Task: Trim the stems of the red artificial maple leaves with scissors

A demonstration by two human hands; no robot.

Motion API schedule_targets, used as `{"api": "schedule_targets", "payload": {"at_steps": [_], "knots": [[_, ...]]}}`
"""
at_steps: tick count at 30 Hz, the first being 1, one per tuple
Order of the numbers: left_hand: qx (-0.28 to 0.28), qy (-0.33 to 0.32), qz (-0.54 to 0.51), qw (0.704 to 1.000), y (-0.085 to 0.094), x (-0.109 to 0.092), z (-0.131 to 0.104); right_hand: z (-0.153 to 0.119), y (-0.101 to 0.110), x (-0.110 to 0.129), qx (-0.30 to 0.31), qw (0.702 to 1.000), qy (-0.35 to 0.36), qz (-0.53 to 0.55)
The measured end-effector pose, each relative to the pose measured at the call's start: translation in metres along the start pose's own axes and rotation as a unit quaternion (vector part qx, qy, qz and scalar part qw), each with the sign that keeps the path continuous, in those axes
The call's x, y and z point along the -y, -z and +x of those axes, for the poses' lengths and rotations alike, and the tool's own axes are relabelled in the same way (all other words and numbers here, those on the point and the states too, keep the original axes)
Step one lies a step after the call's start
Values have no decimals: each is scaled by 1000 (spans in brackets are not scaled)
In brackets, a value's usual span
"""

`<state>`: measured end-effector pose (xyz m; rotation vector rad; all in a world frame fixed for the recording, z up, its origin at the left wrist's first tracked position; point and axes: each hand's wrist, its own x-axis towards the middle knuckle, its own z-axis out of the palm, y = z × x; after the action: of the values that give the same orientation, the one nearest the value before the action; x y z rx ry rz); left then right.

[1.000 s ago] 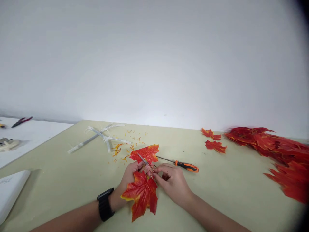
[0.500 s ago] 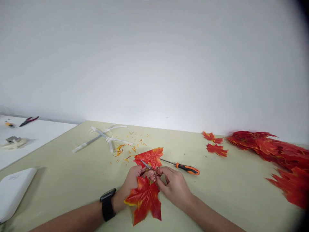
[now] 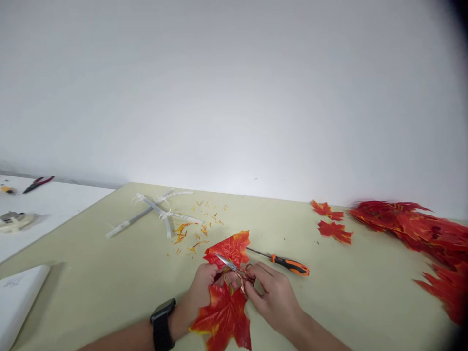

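Observation:
My left hand [image 3: 204, 287], a watch on its wrist, pinches an artificial maple leaf [image 3: 228, 314], red with yellow edges, which hangs toward me below the fingers. My right hand [image 3: 272, 292] has its fingers on the rose-gold handles of small scissors [image 3: 228, 263]. Their blades point up and left, just over my left fingers. A second red maple leaf [image 3: 234, 246] shows beyond the blades; whether it is held or lies on the table I cannot tell. Close behind my right hand lies a screwdriver [image 3: 291, 265] with an orange and black handle.
Yellow-orange scraps [image 3: 183, 231] are scattered beside a crossed frame of strips [image 3: 146, 209]. Two small leaves [image 3: 334, 231] and a large leaf pile [image 3: 409, 224] lie to the right. A white box [image 3: 22, 297] stands at left; pliers [image 3: 38, 183] rest on the white surface beyond.
The scissors have drawn back slightly to the right, and more of their handles now shows. The view has shifted slightly, so most of the table items appear a little lower.

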<state>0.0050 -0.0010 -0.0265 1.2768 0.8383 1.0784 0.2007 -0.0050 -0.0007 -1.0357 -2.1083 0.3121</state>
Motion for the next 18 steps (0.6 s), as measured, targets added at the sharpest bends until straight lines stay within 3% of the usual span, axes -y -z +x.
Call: {"api": "schedule_targets", "payload": {"at_steps": [9, 15, 18], "knots": [[-48, 10, 69, 996, 12, 5, 12, 4, -2, -4, -42, 999, -11, 2], [-124, 46, -47, 990, 11, 29, 10, 5, -4, -8, -53, 999, -5, 8], [-130, 42, -49, 989, 11, 23, 9, 4, -3, -7, -55, 998, -4, 19]]}}
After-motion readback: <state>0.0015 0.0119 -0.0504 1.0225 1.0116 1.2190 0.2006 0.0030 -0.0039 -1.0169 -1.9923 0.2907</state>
